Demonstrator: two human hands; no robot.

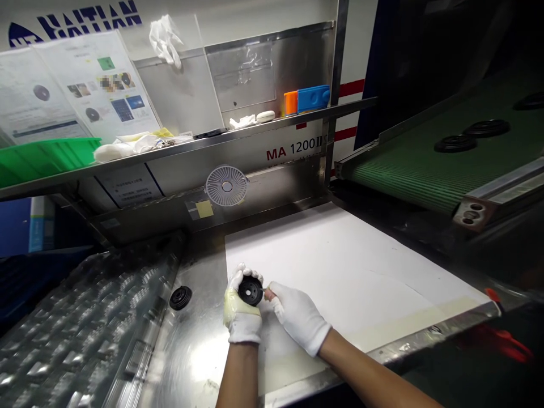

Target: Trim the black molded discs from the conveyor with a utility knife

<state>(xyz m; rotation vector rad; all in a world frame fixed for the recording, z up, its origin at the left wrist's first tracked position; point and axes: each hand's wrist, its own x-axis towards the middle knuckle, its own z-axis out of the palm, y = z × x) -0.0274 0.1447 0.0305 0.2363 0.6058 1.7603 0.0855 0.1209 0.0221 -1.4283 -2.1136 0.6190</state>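
My left hand (240, 309), in a white glove with a yellowish palm, is wrapped around a round black grooved part (251, 290), its hollow face turned up toward me. Close against the part's right edge is my right hand (295, 314), also in a white glove. Its thumb and fingers are pinched together on something small and thin at the rim, too small to name. Another black ribbed round part (181, 297) lies on the metal table to the left of my hands.
A white sheet (348, 266) covers much of the metal table (187, 351). Clear molded plastic trays (76, 323) stand at left. On the right, a green conveyor belt (408, 170) carries several black round parts (487, 127). A shelf (272, 122) holds a green bin (46, 158) and a blue-orange cutter (312, 99).
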